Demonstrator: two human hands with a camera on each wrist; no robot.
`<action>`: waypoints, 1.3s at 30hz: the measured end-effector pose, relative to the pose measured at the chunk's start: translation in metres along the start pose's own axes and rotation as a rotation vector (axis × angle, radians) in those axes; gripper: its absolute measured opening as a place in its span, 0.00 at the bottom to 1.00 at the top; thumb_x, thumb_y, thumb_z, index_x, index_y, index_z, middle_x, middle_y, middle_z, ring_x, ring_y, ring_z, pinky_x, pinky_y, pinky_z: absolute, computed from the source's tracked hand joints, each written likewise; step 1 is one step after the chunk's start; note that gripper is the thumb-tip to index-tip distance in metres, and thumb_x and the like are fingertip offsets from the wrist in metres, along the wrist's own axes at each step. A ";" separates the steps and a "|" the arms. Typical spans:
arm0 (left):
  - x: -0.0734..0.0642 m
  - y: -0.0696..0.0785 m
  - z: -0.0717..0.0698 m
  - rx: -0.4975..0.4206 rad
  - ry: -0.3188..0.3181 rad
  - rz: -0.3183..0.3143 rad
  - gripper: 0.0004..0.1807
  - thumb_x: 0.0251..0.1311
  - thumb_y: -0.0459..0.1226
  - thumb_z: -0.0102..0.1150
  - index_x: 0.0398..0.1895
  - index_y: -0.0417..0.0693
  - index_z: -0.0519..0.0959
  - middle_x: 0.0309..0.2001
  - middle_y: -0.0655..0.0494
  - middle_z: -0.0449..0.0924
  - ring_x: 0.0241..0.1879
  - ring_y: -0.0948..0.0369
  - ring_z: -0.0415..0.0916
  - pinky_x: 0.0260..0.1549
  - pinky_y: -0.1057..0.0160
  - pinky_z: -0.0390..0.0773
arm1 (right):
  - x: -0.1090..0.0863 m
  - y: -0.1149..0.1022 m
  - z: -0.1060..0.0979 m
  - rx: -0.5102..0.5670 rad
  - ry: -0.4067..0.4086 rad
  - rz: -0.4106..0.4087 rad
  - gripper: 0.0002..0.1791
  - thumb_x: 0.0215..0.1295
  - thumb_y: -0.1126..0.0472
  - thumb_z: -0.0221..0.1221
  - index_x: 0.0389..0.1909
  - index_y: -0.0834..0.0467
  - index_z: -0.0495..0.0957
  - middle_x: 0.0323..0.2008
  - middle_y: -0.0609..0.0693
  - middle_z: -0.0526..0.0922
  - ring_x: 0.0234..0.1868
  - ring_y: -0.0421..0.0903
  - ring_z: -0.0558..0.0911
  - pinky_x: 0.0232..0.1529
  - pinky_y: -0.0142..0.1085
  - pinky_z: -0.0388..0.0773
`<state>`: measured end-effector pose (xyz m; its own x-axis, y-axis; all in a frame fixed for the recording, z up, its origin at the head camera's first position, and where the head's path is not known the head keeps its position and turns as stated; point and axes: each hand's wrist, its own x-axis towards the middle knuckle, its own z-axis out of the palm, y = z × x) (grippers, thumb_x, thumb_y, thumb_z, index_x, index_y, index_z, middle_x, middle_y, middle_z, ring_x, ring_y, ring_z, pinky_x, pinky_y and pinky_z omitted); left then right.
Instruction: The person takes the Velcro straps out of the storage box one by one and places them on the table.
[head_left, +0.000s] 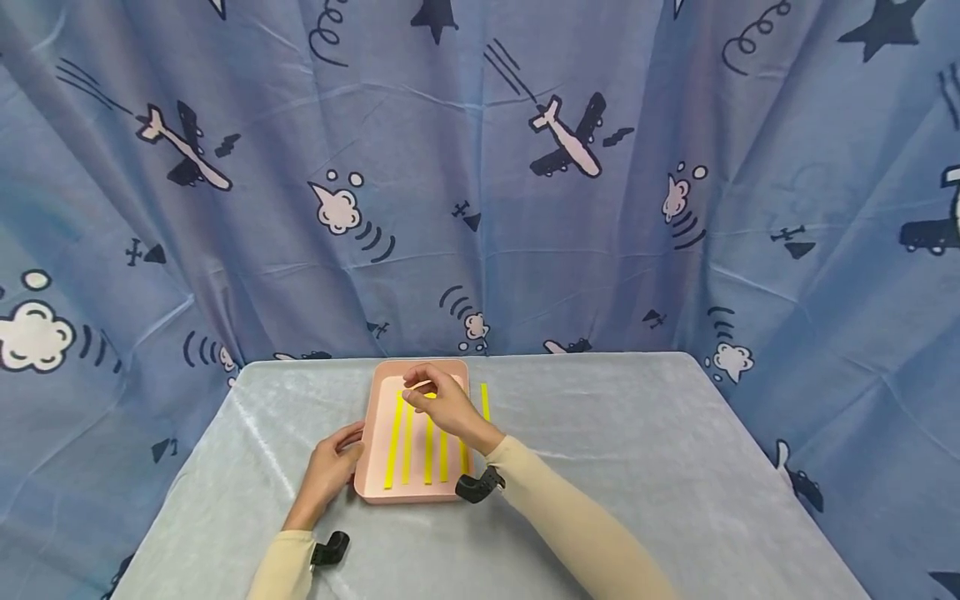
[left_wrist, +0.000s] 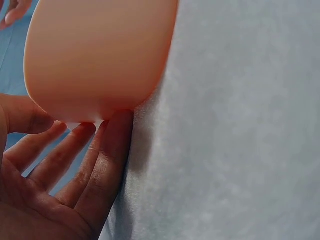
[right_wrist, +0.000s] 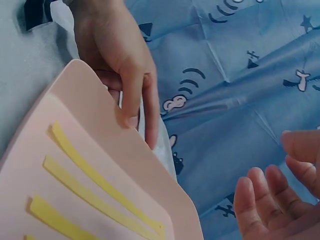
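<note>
A shallow pink tray (head_left: 408,498) lies on the table, several yellow strips (head_left: 428,454) side by side along its floor. My left hand (head_left: 327,468) holds its left side, the thumb at the rim and the fingertips against the outer wall; the left wrist view shows these fingers (left_wrist: 85,170) close up. Over the far half of the tray hovers my right hand (head_left: 450,410), loosely bent with nothing visible in it, and its fingers (right_wrist: 275,195) are spread apart in the right wrist view. Beside the tray's right edge lies another yellow strip (head_left: 485,402), partly hidden by the right wrist.
A pale grey cloth covers the table (head_left: 637,467). Behind it hangs a blue curtain (head_left: 420,275) printed with planes and stars. Each wrist wears a small black camera, one of them (head_left: 480,485) overlapping the tray's near right corner in the head view.
</note>
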<state>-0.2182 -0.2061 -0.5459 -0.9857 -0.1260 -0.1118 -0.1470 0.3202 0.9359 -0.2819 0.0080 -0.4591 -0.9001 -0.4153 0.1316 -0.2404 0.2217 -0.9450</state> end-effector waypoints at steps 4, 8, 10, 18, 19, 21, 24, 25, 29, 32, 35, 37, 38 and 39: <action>0.001 0.000 0.000 0.001 -0.001 -0.002 0.24 0.71 0.36 0.50 0.70 0.48 0.69 0.65 0.40 0.73 0.58 0.47 0.77 0.33 0.61 0.84 | 0.003 -0.001 0.009 -0.087 -0.037 0.010 0.14 0.69 0.58 0.60 0.52 0.56 0.76 0.49 0.49 0.81 0.50 0.46 0.81 0.47 0.34 0.82; 0.002 0.000 0.000 -0.010 0.008 0.002 0.24 0.70 0.36 0.51 0.69 0.48 0.71 0.64 0.39 0.74 0.58 0.47 0.78 0.33 0.61 0.84 | 0.007 0.004 0.017 -0.231 -0.100 -0.053 0.13 0.69 0.57 0.60 0.51 0.55 0.76 0.50 0.47 0.81 0.51 0.44 0.81 0.48 0.30 0.80; 0.002 0.000 0.000 -0.017 0.011 0.006 0.23 0.70 0.35 0.51 0.68 0.47 0.71 0.63 0.39 0.75 0.58 0.47 0.78 0.32 0.61 0.84 | 0.009 0.007 0.019 -0.287 -0.134 -0.092 0.13 0.69 0.58 0.60 0.52 0.57 0.76 0.50 0.49 0.81 0.51 0.43 0.81 0.49 0.30 0.79; 0.000 0.003 0.001 -0.003 0.023 0.016 0.23 0.70 0.35 0.52 0.68 0.47 0.71 0.63 0.40 0.75 0.58 0.46 0.78 0.34 0.63 0.83 | 0.016 0.014 0.021 -0.569 -0.241 -0.208 0.13 0.70 0.57 0.59 0.53 0.53 0.76 0.52 0.49 0.80 0.55 0.46 0.79 0.57 0.35 0.77; 0.000 0.002 0.001 0.004 0.025 0.019 0.23 0.70 0.36 0.52 0.68 0.47 0.72 0.62 0.40 0.75 0.58 0.46 0.77 0.34 0.63 0.83 | 0.017 0.014 0.020 -0.609 -0.253 -0.219 0.13 0.70 0.57 0.59 0.53 0.53 0.76 0.53 0.48 0.80 0.55 0.46 0.79 0.58 0.34 0.76; 0.001 0.001 0.001 0.018 0.027 0.026 0.23 0.70 0.36 0.52 0.68 0.46 0.72 0.62 0.40 0.76 0.59 0.46 0.77 0.37 0.64 0.83 | 0.018 0.014 0.020 -0.685 -0.276 -0.241 0.14 0.70 0.55 0.59 0.53 0.50 0.76 0.53 0.46 0.79 0.56 0.43 0.78 0.59 0.32 0.75; 0.001 -0.001 0.001 0.028 0.034 0.029 0.23 0.70 0.36 0.52 0.67 0.46 0.72 0.61 0.40 0.77 0.59 0.47 0.77 0.40 0.63 0.82 | 0.020 0.016 0.020 -0.763 -0.308 -0.269 0.14 0.70 0.55 0.59 0.54 0.50 0.76 0.54 0.45 0.78 0.56 0.42 0.77 0.61 0.34 0.74; 0.002 -0.002 0.001 0.029 0.033 0.031 0.23 0.70 0.36 0.52 0.67 0.46 0.72 0.61 0.40 0.77 0.59 0.47 0.77 0.41 0.64 0.82 | 0.020 0.016 0.020 -0.792 -0.317 -0.279 0.14 0.70 0.55 0.59 0.54 0.49 0.77 0.54 0.45 0.78 0.57 0.41 0.77 0.61 0.35 0.73; 0.003 -0.004 0.002 0.027 0.027 0.013 0.23 0.70 0.36 0.52 0.68 0.47 0.72 0.62 0.40 0.76 0.59 0.46 0.77 0.37 0.63 0.83 | 0.023 0.019 0.020 -0.879 -0.357 -0.301 0.14 0.70 0.54 0.59 0.55 0.48 0.77 0.56 0.45 0.77 0.58 0.43 0.76 0.61 0.40 0.73; 0.003 -0.003 0.001 0.018 0.017 0.000 0.23 0.70 0.36 0.51 0.68 0.48 0.71 0.63 0.40 0.75 0.59 0.46 0.77 0.34 0.62 0.83 | 0.027 0.022 0.020 -0.927 -0.379 -0.313 0.14 0.69 0.54 0.60 0.54 0.47 0.77 0.57 0.44 0.77 0.58 0.43 0.75 0.58 0.42 0.73; 0.003 -0.002 0.001 0.017 0.022 0.003 0.23 0.70 0.36 0.51 0.68 0.47 0.71 0.63 0.40 0.75 0.59 0.46 0.77 0.33 0.63 0.83 | 0.030 0.025 0.021 -0.962 -0.394 -0.326 0.14 0.68 0.55 0.61 0.54 0.46 0.77 0.55 0.43 0.77 0.57 0.43 0.75 0.55 0.42 0.73; 0.002 -0.001 0.001 0.025 0.029 0.007 0.23 0.70 0.36 0.51 0.68 0.47 0.71 0.62 0.39 0.75 0.58 0.46 0.77 0.33 0.63 0.83 | 0.032 0.026 0.022 -0.985 -0.409 -0.326 0.14 0.68 0.55 0.61 0.53 0.45 0.77 0.55 0.43 0.77 0.56 0.43 0.75 0.54 0.42 0.72; 0.002 -0.001 0.002 0.023 0.030 0.001 0.23 0.70 0.37 0.51 0.68 0.48 0.71 0.62 0.40 0.75 0.58 0.46 0.77 0.32 0.63 0.82 | 0.033 0.027 0.023 -0.998 -0.419 -0.323 0.14 0.68 0.55 0.61 0.54 0.45 0.77 0.55 0.43 0.77 0.56 0.43 0.75 0.55 0.42 0.72; 0.001 0.000 0.002 0.024 0.029 -0.002 0.23 0.70 0.37 0.51 0.68 0.48 0.71 0.62 0.40 0.75 0.58 0.46 0.77 0.32 0.63 0.82 | 0.033 0.027 0.023 -1.011 -0.429 -0.319 0.15 0.68 0.55 0.61 0.54 0.45 0.77 0.55 0.43 0.77 0.56 0.43 0.75 0.55 0.42 0.72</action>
<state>-0.2190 -0.2046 -0.5470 -0.9827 -0.1537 -0.1033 -0.1510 0.3423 0.9274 -0.3097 -0.0202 -0.4877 -0.5936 -0.8044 0.0256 -0.7931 0.5793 -0.1881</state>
